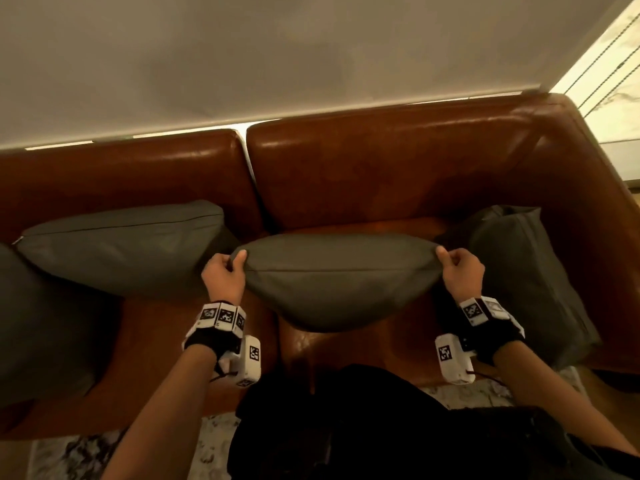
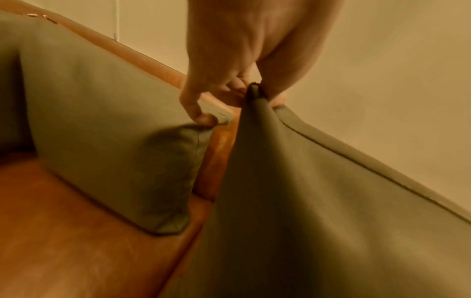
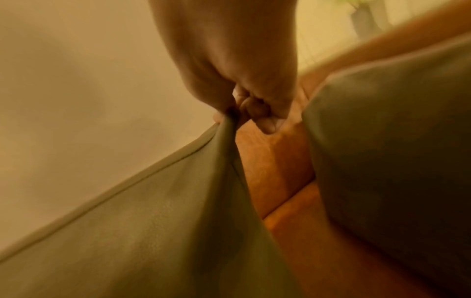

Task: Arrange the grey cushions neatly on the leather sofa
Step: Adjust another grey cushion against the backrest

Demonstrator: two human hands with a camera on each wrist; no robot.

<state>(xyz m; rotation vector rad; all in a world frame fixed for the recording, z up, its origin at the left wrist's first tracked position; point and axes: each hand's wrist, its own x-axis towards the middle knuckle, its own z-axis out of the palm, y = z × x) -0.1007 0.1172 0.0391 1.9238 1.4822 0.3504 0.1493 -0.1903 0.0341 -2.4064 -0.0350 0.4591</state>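
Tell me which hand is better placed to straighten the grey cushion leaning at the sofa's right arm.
The right hand. It pinches the middle grey cushion's right corner, directly beside the leaning grey cushion. The left hand holds the opposite corner, farther away.

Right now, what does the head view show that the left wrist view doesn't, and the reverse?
Head only: the right hand pinching the far corner of the middle grey leather cushion, plus a third grey cushion against the sofa's arm.
Left wrist only: the pinch seen close, with the corner squeezed between thumb and fingers.
Both: the left hand holding that cushion, the neighbouring grey cushion leaning on the backrest, and the brown leather sofa.
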